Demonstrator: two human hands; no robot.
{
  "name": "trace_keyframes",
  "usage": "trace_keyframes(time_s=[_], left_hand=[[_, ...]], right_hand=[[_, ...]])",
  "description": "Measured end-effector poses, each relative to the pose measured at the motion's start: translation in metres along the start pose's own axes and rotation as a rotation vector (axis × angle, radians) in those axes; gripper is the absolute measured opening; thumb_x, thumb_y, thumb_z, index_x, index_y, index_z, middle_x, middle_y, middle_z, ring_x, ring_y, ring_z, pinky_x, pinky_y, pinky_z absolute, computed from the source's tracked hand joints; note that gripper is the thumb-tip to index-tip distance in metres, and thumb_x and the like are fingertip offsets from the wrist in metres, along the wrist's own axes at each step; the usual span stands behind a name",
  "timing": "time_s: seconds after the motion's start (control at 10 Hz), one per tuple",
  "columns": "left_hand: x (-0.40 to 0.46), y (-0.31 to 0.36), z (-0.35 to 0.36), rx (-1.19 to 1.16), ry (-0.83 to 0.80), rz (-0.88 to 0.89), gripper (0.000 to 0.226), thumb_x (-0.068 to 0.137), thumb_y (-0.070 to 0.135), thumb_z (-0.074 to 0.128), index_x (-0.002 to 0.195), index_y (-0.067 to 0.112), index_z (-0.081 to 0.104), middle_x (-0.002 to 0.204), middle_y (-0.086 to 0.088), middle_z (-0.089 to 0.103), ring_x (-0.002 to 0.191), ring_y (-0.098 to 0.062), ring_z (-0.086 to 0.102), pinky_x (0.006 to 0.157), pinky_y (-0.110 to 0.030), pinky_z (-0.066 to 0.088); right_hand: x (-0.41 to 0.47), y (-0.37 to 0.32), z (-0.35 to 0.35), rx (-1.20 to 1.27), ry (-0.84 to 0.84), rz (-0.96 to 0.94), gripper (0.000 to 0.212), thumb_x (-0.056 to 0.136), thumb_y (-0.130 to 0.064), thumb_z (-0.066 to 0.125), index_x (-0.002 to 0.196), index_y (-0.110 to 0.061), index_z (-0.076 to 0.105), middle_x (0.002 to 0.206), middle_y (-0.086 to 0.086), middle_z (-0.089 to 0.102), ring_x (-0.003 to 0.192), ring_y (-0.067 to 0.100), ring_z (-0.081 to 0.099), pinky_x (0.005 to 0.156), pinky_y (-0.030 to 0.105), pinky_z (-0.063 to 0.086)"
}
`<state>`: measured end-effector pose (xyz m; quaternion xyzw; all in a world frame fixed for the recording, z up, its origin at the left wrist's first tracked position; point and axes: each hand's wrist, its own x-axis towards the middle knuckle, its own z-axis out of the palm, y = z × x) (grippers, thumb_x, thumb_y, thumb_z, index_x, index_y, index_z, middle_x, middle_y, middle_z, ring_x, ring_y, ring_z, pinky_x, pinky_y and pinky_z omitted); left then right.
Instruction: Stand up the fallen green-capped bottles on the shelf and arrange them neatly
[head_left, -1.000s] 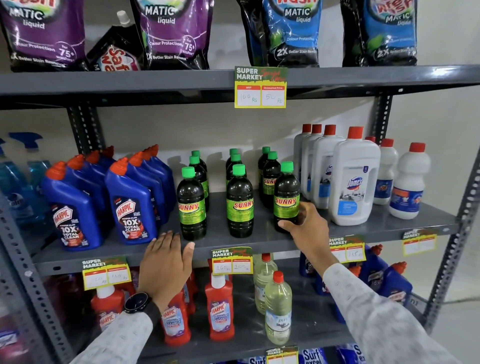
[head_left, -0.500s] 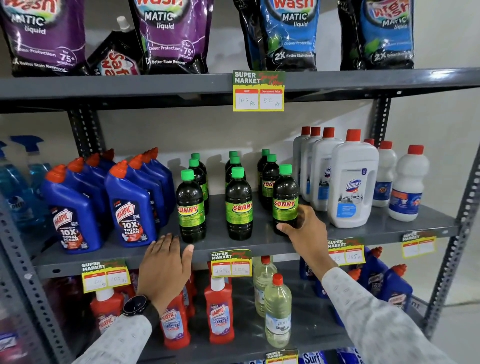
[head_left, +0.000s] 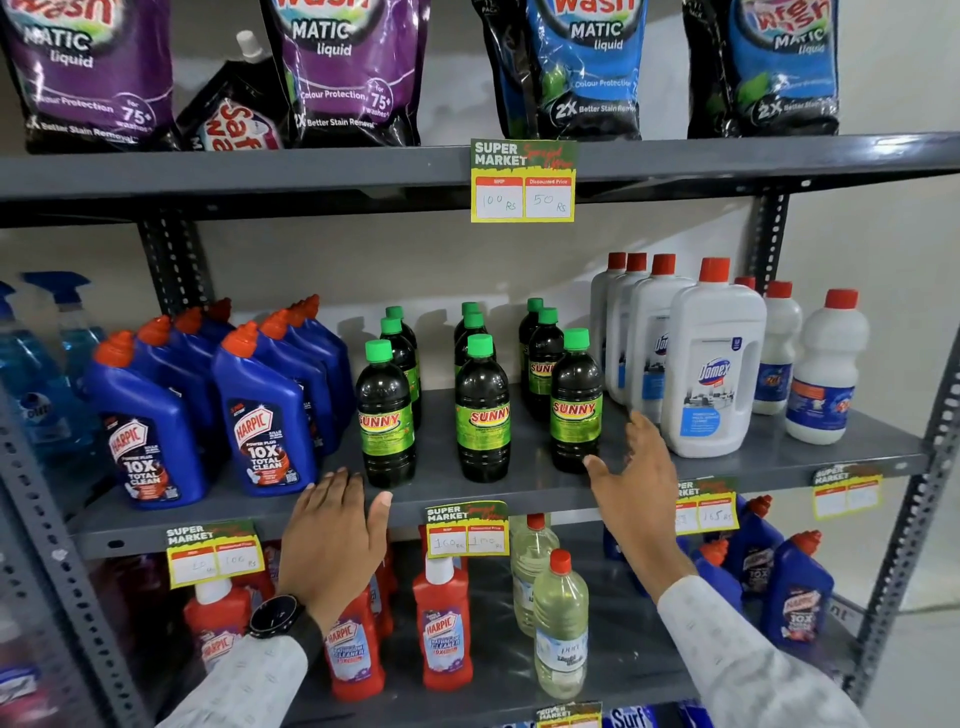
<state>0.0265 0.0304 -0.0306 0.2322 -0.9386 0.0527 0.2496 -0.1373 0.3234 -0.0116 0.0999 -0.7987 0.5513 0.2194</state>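
Note:
Several dark green-capped bottles labelled Sunny stand upright in three rows on the middle grey shelf (head_left: 519, 486). The front left bottle (head_left: 385, 415), front middle bottle (head_left: 482, 410) and front right bottle (head_left: 575, 402) line up near the shelf's front edge. My left hand (head_left: 337, 535) rests flat on that edge, just below the front left bottle, fingers apart and holding nothing. My right hand (head_left: 636, 478) hovers open just right of the front right bottle, apart from it.
Blue Harpic bottles (head_left: 265, 415) crowd the shelf's left side, white Domex bottles (head_left: 711, 364) the right. Detergent pouches (head_left: 353, 73) fill the top shelf. Red Harpic bottles (head_left: 441, 623) and clear bottles (head_left: 561, 623) stand below. Price tags (head_left: 522, 182) hang from the edges.
My right hand has let go of the front right green-capped bottle and drawn back to the right with its fingers spread. My left hand stays on the shelf edge.

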Motion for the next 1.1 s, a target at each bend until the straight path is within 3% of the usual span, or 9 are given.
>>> trace_keyframes(time_s=[0.1, 0.3, 0.4, 0.8, 1.0, 1.1], left_hand=[[-0.001, 0.001, 0.001, -0.001, 0.001, 0.003, 0.073, 0.102, 0.055, 0.021, 0.129, 0.003, 0.063, 0.136, -0.019, 0.064, 0.128, -0.032, 0.059, 0.113, -0.045, 0.042], [0.006, 0.003, 0.000, -0.014, 0.004, 0.007, 0.072, 0.102, 0.054, 0.021, 0.129, 0.002, 0.063, 0.136, -0.020, 0.064, 0.128, -0.032, 0.058, 0.113, -0.046, 0.042], [0.004, 0.000, 0.000, -0.014, 0.001, 0.003, 0.073, 0.102, 0.055, 0.020, 0.131, 0.003, 0.062, 0.137, -0.019, 0.063, 0.128, -0.032, 0.058, 0.113, -0.046, 0.042], [0.000, -0.001, 0.002, -0.018, 0.033, 0.013, 0.072, 0.102, 0.055, 0.020, 0.129, 0.003, 0.063, 0.136, -0.019, 0.064, 0.127, -0.032, 0.059, 0.113, -0.046, 0.042], [-0.001, -0.001, 0.001, -0.044, 0.017, 0.010, 0.075, 0.101, 0.056, 0.018, 0.130, 0.003, 0.062, 0.136, -0.020, 0.063, 0.127, -0.032, 0.059, 0.113, -0.046, 0.042], [-0.001, -0.001, 0.001, -0.128, 0.012, -0.023, 0.082, 0.100, 0.062, 0.013, 0.140, 0.004, 0.054, 0.144, -0.018, 0.057, 0.135, -0.029, 0.053, 0.116, -0.043, 0.038]], right_hand=[[-0.004, 0.007, -0.004, -0.004, 0.026, -0.004, 0.084, 0.087, -0.007, 0.078, 0.159, -0.019, 0.036, 0.158, 0.004, 0.049, 0.142, 0.024, 0.051, 0.115, 0.043, 0.046], [0.011, -0.008, 0.000, -0.040, -0.111, -0.018, 0.093, 0.077, -0.033, 0.091, 0.155, -0.022, 0.042, 0.152, 0.000, 0.057, 0.138, 0.022, 0.055, 0.112, 0.047, 0.048], [0.015, -0.019, 0.006, -0.058, -0.153, -0.019, 0.085, 0.073, -0.039, 0.093, 0.145, -0.023, 0.050, 0.135, -0.002, 0.068, 0.126, 0.020, 0.063, 0.106, 0.043, 0.051], [0.012, -0.015, 0.008, -0.083, -0.112, -0.003, 0.068, 0.080, -0.031, 0.089, 0.139, -0.020, 0.056, 0.125, -0.001, 0.072, 0.119, 0.021, 0.065, 0.099, 0.038, 0.051], [0.009, -0.015, 0.006, -0.099, -0.135, -0.003, 0.074, 0.080, -0.035, 0.089, 0.143, -0.022, 0.053, 0.131, -0.002, 0.070, 0.124, 0.022, 0.064, 0.104, 0.041, 0.052], [0.010, -0.020, 0.000, -0.088, -0.113, -0.024, 0.088, 0.080, -0.041, 0.088, 0.154, -0.021, 0.044, 0.147, 0.000, 0.062, 0.137, 0.023, 0.056, 0.110, 0.043, 0.048]])
